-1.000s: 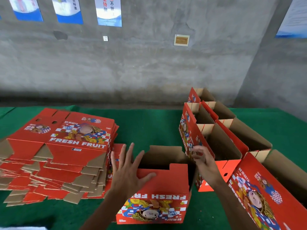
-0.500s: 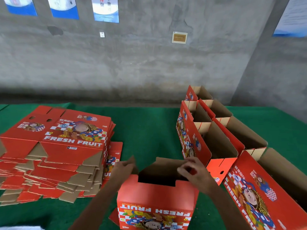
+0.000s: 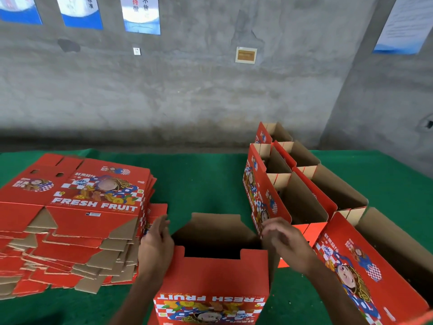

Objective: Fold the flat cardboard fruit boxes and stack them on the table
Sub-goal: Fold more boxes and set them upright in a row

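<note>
**Half-formed fruit box held between two hands**

Nearest the viewer, an opened red box (image 3: 212,277) is stood on the green table (image 3: 206,184), its "FRESH FRUIT" print upside down on the near wall and its brown inside open to the top. The left side of the box is pressed by the left hand (image 3: 155,245), whose fingers (image 3: 161,225) are held straight and close together, flat against the cardboard. The right upper corner is met by the right hand (image 3: 284,242); its fingers (image 3: 271,227) are blurred and appear loosely bent at the box edge, and whether cardboard is pinched cannot be told.

Just left of the left fingers, a tall stack of flat boxes (image 3: 75,216) is piled, printed side up. Just beyond and right of the right fingers, a row of folded boxes (image 3: 293,191) is stood open-topped, with another large folded box (image 3: 365,266) lying to their right. Farther off, a grey concrete wall (image 3: 187,90) is hung with posters (image 3: 140,15).
</note>
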A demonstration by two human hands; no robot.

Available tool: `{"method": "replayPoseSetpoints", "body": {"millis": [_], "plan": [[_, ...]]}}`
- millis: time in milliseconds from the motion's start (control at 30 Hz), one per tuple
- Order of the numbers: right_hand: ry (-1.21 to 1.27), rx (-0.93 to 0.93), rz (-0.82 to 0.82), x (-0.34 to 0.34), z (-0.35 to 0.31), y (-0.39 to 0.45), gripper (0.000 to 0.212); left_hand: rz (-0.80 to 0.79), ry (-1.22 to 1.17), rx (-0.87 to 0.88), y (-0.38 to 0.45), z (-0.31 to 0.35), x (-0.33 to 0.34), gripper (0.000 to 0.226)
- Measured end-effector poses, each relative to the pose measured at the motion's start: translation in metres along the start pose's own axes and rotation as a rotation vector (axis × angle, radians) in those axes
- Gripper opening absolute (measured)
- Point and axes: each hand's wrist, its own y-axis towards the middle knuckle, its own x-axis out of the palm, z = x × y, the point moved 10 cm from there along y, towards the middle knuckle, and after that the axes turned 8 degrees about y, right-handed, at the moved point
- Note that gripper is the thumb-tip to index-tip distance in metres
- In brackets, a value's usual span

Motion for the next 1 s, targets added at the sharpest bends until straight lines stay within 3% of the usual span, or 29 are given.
{"method": "replayPoseSetpoints", "body": {"millis": [100,200,267,367,533,600,700,767,867,1000], "plan": [[0.038,-0.046,0.034,0.002,-0.004,-0.013,0.043,0.041,0.121,0.102,-0.007,0.005,0.001,0.046],[0.018,-0.035,0.015,0.016,-0.006,-0.015,0.007,-0.122,0.340,0.138,-0.017,0.006,0.030,0.060],[-0.039,0.062,-0.023,0.019,0.004,-0.013,0.030,-0.185,0.441,0.165,-0.024,0.001,0.043,0.064],[-0.210,0.143,-0.146,0.028,0.018,-0.015,0.052,-0.163,0.376,0.151,-0.024,-0.010,0.043,0.050],[-0.310,0.152,-0.203,0.033,0.008,-0.001,0.034,-0.179,0.286,0.154,-0.018,-0.009,0.043,0.044],[-0.141,0.089,-0.169,0.038,-0.010,0.007,0.029,-0.193,0.250,0.148,-0.013,-0.004,0.046,0.044],[0.278,0.086,-0.049,0.049,-0.027,0.008,0.039,-0.200,0.256,0.165,-0.012,0.007,0.053,0.037],[0.306,0.093,0.002,0.059,-0.022,0.005,0.031,-0.224,0.268,0.154,-0.014,0.009,0.061,0.033],[0.215,0.068,-0.004,0.074,-0.013,0.000,0.023,-0.275,0.246,0.066,-0.014,0.007,0.074,0.032],[-0.212,-0.089,-0.107,0.093,-0.002,-0.002,0.048,-0.389,0.199,0.166,-0.027,0.017,0.094,0.054]]}}
